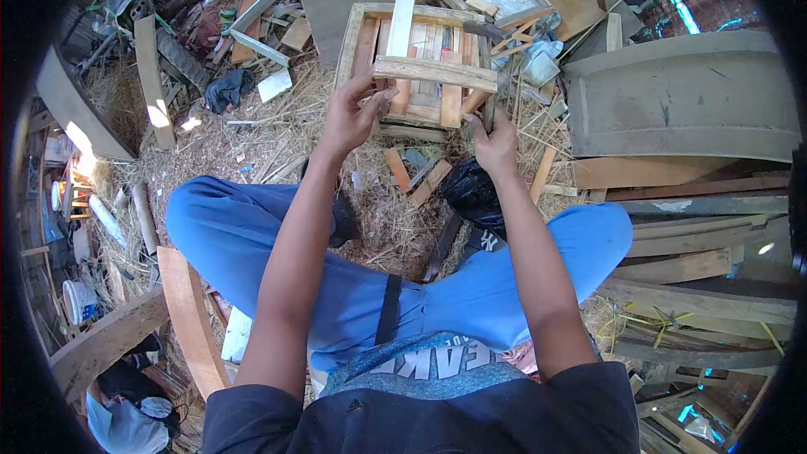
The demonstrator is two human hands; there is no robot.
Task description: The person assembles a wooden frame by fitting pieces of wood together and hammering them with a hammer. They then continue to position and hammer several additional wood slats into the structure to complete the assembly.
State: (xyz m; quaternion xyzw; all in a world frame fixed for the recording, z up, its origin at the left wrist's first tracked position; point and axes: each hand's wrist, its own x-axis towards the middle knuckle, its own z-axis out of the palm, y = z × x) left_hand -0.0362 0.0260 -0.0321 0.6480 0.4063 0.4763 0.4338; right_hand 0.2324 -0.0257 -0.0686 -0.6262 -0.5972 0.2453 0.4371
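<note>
A small wooden frame (435, 73) with a pale front strip is between my two hands, over a larger wooden box (346, 55) on the ground. My left hand (357, 115) is closed at the strip's left end, its fingers partly hidden behind the wood. My right hand (494, 145) grips the frame's lower right corner with thumb and fingers. A white-topped slat (401, 25) stands across the box's far edge. Loose wood pieces lie inside the box. Near its far right corner rests a dark object (484, 30) whose kind I cannot make out.
Straw and wood scraps (395, 170) cover the ground before my crossed legs. A black plastic bag (472, 189) lies near my right forearm. A large curved panel (685, 101) and stacked boards (698, 265) stand at right; a curved plank (192, 311) leans at left.
</note>
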